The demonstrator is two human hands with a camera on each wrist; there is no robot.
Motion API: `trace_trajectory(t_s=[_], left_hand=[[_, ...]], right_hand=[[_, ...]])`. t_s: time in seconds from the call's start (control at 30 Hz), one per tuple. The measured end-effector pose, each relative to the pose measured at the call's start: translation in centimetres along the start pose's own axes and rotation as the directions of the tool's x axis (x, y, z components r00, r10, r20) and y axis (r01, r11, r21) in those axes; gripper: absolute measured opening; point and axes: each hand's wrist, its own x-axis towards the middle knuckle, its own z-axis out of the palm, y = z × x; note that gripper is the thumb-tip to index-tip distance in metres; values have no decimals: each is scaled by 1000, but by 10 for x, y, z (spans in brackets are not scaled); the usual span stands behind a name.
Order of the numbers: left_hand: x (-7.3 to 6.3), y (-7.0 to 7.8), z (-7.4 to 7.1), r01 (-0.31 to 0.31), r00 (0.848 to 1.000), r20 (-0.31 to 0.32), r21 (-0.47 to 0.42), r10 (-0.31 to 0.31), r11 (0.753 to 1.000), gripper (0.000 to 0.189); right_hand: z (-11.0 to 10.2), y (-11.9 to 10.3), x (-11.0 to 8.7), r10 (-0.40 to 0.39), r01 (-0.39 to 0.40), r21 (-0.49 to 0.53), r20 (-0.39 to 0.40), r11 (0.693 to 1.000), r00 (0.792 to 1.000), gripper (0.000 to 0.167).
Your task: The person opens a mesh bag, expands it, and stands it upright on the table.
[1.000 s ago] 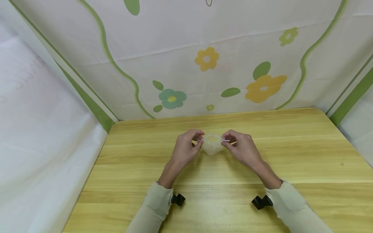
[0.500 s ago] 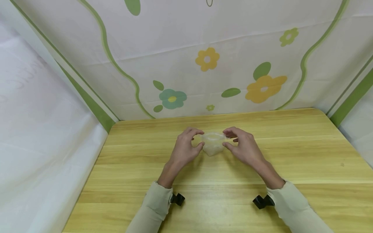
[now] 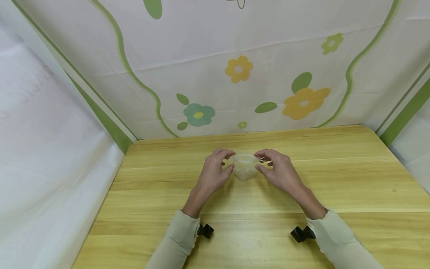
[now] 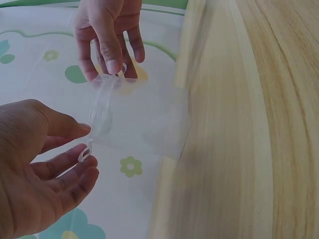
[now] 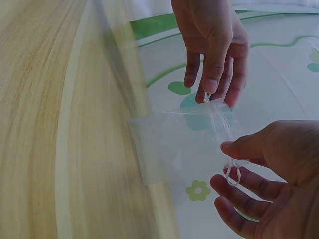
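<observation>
As your bare left hand (image 3: 214, 170) touches one edge of the small, frosted, translucent plastic drawstring bag (image 3: 244, 172), its thumb and fingers stand apart. The bag sits between your hands, on or just above the yellow wood-grain worktop (image 3: 248, 231); which is unclear. At its other edge, your bare right hand (image 3: 279, 170) likewise has thumb and fingers apart. You'd probably do best spreading the mouth evenly, keeping the white string loops (image 5: 234, 184) untangled. You'll find no readable label; faint lettering (image 3: 35, 86) on the white cloth (image 3: 50, 168), far left, is illegible.
</observation>
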Motion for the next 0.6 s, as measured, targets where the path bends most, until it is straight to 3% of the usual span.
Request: trace_trajectory(t_s=[0.3, 0.6], left_hand=[[1, 2, 1, 36, 999, 18, 38, -37, 999, 31], [2, 1, 0, 35, 999, 37, -2, -35, 999, 31]], right_hand=[[0, 1, 1, 5, -5, 6, -11, 1000, 1000, 25], [-7, -1, 4, -21, 21, 6, 35, 1000, 999, 22]])
